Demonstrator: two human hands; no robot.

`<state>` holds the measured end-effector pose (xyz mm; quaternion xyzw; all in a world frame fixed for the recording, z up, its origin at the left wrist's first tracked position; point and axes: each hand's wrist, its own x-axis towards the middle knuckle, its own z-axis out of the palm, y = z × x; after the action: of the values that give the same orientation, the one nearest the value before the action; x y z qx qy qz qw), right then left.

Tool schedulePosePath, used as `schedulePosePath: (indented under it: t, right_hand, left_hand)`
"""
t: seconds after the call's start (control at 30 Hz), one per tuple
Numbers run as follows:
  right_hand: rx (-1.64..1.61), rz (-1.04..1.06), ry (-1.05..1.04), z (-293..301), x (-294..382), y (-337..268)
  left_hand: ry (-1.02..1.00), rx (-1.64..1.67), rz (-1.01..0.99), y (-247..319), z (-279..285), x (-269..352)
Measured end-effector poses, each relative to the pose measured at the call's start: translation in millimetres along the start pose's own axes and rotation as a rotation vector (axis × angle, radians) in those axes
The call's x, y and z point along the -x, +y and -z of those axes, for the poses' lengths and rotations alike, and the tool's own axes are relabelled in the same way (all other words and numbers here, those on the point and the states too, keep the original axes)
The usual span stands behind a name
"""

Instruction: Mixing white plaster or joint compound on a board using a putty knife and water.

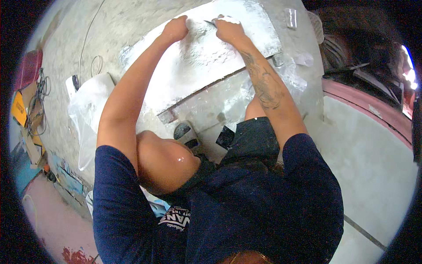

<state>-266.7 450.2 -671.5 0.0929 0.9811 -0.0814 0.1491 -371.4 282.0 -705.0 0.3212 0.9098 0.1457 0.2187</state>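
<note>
A broad white board (171, 76) lies in front of me, with loose white powder (211, 49) heaped and smeared over its middle. My right hand (229, 29) is curled over the board's far part, and white powder coats its knuckles. From its inner side pokes the dark tip of a thin tool (209, 22); the rest is hidden in the fist, so its kind is unclear. Level with it on the left, my left hand (177, 29) is curled at the board's far edge. Its fingers face away from me, and whether they hold anything is hidden.
A white plastic bag (94, 95) stands left of the board. Clear plastic wrappers (291, 74) and a small clear packet (291, 18) lie to the right. A sandal (186, 133) is below the board's near edge. Cables (39, 99) hang at far left; a pink ledge (366, 109) runs right.
</note>
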Motion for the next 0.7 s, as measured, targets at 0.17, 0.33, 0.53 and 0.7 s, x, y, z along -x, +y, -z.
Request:
schedulePosePath:
  t: [0.17,0.33,0.53,0.7]
  right_hand:
    - [-0.113,-0.193,0.085,12.2,14.9,17.0]
    - [0.002,-0.197,0.196,-14.3,27.8,24.7]
    - [0.124,-0.101,0.318,-22.6,26.0,77.4]
    - [0.014,-0.081,0.071,-5.6,20.5,35.7]
  left_hand:
    - [0.086,-0.132,-0.199,-7.7,-22.8,9.1]
    - [0.076,-0.087,-0.28,21.7,-22.4,13.1]
    - [-0.204,-0.025,-0.341,46.1,10.8,5.0]
    - [0.071,0.012,-0.209,0.8,22.0,7.0]
